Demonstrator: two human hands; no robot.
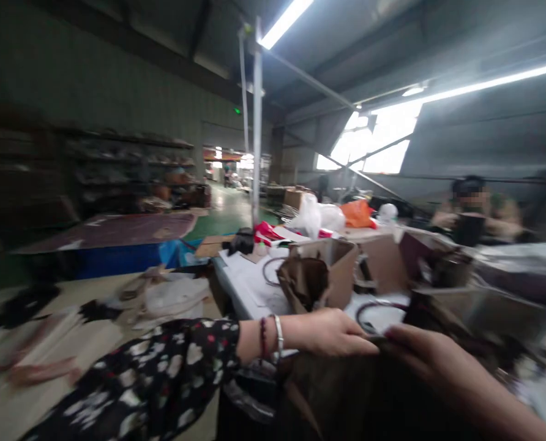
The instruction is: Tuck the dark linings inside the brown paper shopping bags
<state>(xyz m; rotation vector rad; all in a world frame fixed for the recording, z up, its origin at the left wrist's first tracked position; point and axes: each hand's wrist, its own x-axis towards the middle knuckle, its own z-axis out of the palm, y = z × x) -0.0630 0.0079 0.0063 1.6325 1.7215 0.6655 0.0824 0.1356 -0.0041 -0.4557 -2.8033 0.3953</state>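
My left hand [328,334], below a floral sleeve and two bracelets, is closed on the upper edge of a large dark brown sheet-like piece [346,392]. Close beside it, my right hand [424,349] pinches the same edge. The piece hangs down in front of me. Its lower part runs out of view, and blur hides whether it is a bag or loose material. Just behind my fingers a dark curved handle [381,304] lies over the white table. Further back, a brown crumpled bag [303,282] leans against an open cardboard box [341,278].
A white table [248,285] carries boxes, white plastic bags [312,214] and an orange bag [358,214]. At the left, another table [93,294] holds pale pieces and plastic wrapping. A metal post [257,122] stands ahead. Another person [472,208] sits at the right.
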